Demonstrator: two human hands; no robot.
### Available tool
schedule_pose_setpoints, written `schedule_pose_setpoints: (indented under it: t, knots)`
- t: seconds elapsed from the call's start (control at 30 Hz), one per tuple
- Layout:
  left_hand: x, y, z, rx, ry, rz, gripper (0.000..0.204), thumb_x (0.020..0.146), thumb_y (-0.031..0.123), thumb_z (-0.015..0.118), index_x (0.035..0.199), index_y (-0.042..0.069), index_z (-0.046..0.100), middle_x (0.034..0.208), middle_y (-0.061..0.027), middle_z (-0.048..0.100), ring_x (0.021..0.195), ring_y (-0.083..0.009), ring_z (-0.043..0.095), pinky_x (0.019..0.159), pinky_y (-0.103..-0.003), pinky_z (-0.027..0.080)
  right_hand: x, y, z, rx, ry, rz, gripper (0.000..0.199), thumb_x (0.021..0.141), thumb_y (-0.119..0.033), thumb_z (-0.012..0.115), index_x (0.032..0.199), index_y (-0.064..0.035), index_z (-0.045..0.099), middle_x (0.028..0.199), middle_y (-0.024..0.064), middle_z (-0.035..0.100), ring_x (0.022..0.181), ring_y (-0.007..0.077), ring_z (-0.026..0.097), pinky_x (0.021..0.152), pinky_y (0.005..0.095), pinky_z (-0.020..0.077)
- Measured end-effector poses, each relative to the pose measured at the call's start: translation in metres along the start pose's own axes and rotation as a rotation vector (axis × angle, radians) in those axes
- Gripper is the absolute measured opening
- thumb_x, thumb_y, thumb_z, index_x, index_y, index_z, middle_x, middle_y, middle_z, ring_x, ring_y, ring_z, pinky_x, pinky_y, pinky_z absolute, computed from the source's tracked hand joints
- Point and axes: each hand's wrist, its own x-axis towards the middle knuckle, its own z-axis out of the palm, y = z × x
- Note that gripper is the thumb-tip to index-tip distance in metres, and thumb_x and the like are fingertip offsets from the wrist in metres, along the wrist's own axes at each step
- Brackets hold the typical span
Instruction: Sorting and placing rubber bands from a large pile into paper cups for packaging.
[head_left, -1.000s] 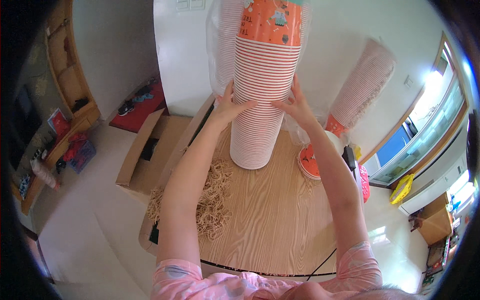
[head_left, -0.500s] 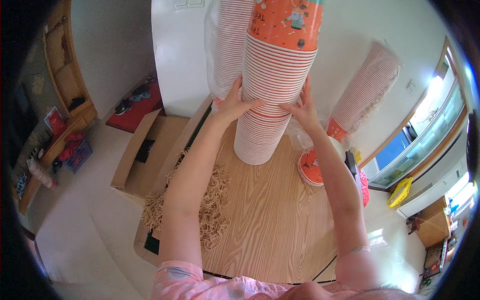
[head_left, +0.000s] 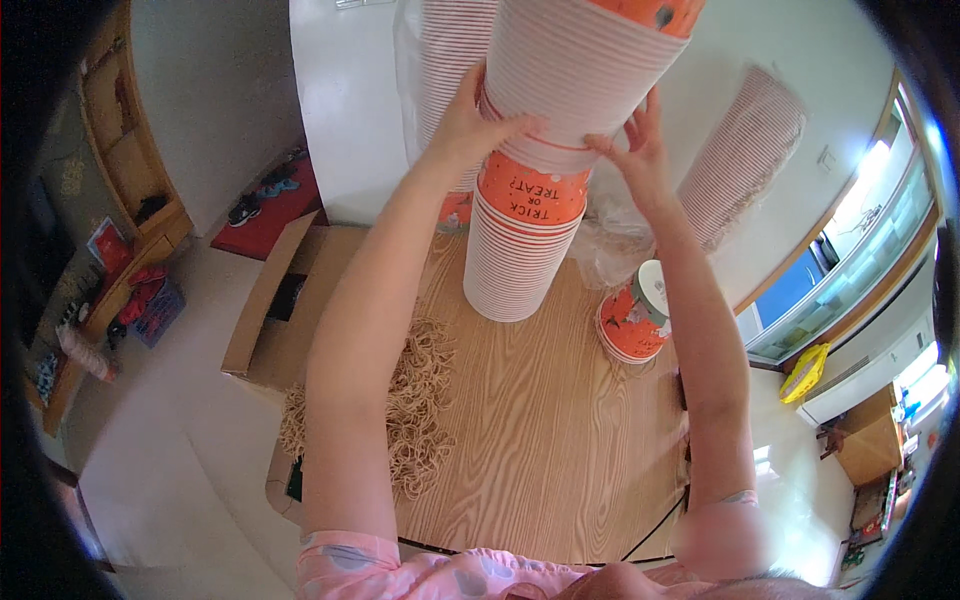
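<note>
Between my two hands is a tall upper stack of nested paper cups [head_left: 575, 85], upside down with white rims and an orange printed cup on top. My left hand [head_left: 488, 122] grips its left side and my right hand [head_left: 632, 158] its right side, both near its lower end. Directly below stands a shorter lower stack of cups [head_left: 517, 262] on the wooden table, its orange top cup now exposed. The upper stack is lifted and tilted to the right, its lower end close over that cup; whether they touch, I cannot tell.
A short cup pile [head_left: 633, 318] stands right of the lower stack. Plastic-wrapped cup stacks rise behind, one on the left [head_left: 458, 65] and one leaning on the right [head_left: 742, 160]. Tan twine [head_left: 425, 420] lies tangled beside my left forearm, near an open cardboard box [head_left: 290, 310].
The single tall stack has come apart. Both hands have raised its upper portion upward and slightly right, uncovering an orange cup atop the lower portion, which stays on the table.
</note>
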Motion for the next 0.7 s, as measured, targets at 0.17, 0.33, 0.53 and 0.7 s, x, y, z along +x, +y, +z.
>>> schedule_pose_setpoints:
  t: [0.17, 0.33, 0.53, 0.7]
  knots:
    - [0.017, 0.066, -0.008, -0.045, -0.029, 0.048, 0.097, 0.063, 0.024, 0.085, 0.138, -0.002, 0.030, 0.139, -0.0166, 0.040, 0.129, -0.0274, 0.038, 0.108, -0.038, 0.032, 0.034, -0.070, -0.010, -0.065, 0.005, -0.089, 0.112, 0.068, -0.016, 0.083, 0.148, -0.0092, 0.005, 0.145, 0.0143, 0.032, 0.133, 0.0284, 0.032, 0.109, 0.0425, 0.0310]
    - [-0.033, 0.111, -0.002, 0.051, 0.048, -0.016, 0.105, 0.058, 0.032, 0.088, 0.136, -0.004, 0.029, 0.135, -0.0187, 0.043, 0.129, -0.0284, 0.039, 0.106, -0.040, 0.036, -0.004, -0.141, -0.013, -0.145, -0.010, 0.043, 0.112, 0.066, -0.015, 0.083, 0.149, -0.0145, 0.007, 0.143, 0.0157, 0.035, 0.133, 0.0289, 0.034, 0.104, 0.0446, 0.0372]
    - [-0.168, 0.110, 0.011, -0.031, 0.010, -0.173, 0.108, 0.060, 0.029, 0.087, 0.140, -0.002, 0.021, 0.138, -0.0174, 0.037, 0.129, -0.0293, 0.037, 0.105, -0.042, 0.036, -0.133, -0.167, 0.012, -0.001, -0.013, 0.325, 0.120, 0.060, -0.007, 0.085, 0.149, -0.0164, 0.005, 0.147, 0.0070, 0.028, 0.135, 0.0233, 0.030, 0.107, 0.0462, 0.0341]
    - [-0.293, 0.070, 0.032, -0.099, -0.023, -0.399, 0.106, 0.063, 0.023, 0.086, 0.142, 0.003, 0.018, 0.141, -0.0160, 0.031, 0.130, -0.0289, 0.035, 0.108, -0.045, 0.032, -0.253, -0.138, 0.018, 0.065, -0.111, 0.462, 0.120, 0.061, -0.005, 0.085, 0.149, -0.0170, 0.004, 0.152, 0.0059, 0.018, 0.139, 0.0223, 0.020, 0.111, 0.0480, 0.0253]
